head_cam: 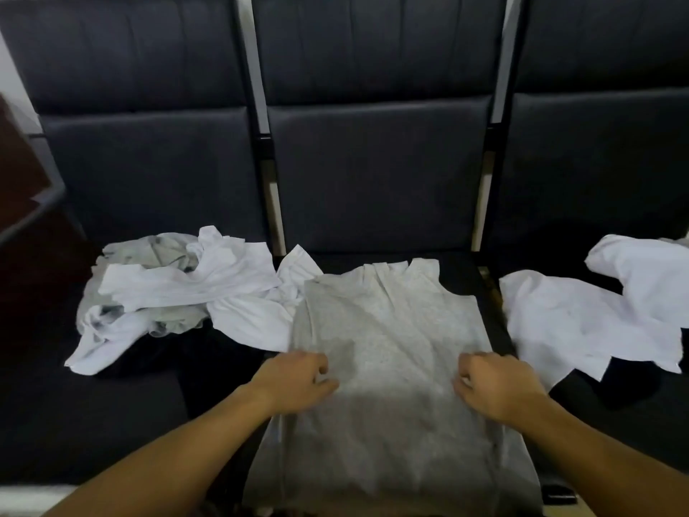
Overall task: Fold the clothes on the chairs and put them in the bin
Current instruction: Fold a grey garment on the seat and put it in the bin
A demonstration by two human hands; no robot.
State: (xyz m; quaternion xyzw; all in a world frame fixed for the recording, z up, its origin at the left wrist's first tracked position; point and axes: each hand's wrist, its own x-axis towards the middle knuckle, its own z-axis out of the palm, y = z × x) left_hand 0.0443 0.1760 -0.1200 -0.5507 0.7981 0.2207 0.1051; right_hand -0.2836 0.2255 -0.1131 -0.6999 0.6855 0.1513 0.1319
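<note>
A grey T-shirt (391,330) lies spread flat on the middle chair seat, collar away from me, with its sides folded in. My left hand (298,378) pinches the cloth at the shirt's left side around mid-length. My right hand (492,386) pinches the cloth at the right side at the same height. A heap of white and pale grey clothes (167,292) lies crumpled on the left seat. White garments (596,319) lie loose on the right seat. No bin is in view.
Three dark padded chairs (373,173) stand side by side with upright backs and metal posts between them. A dark red-brown surface (22,181) shows at the far left edge. A dark garment (630,386) lies under the white clothes on the right.
</note>
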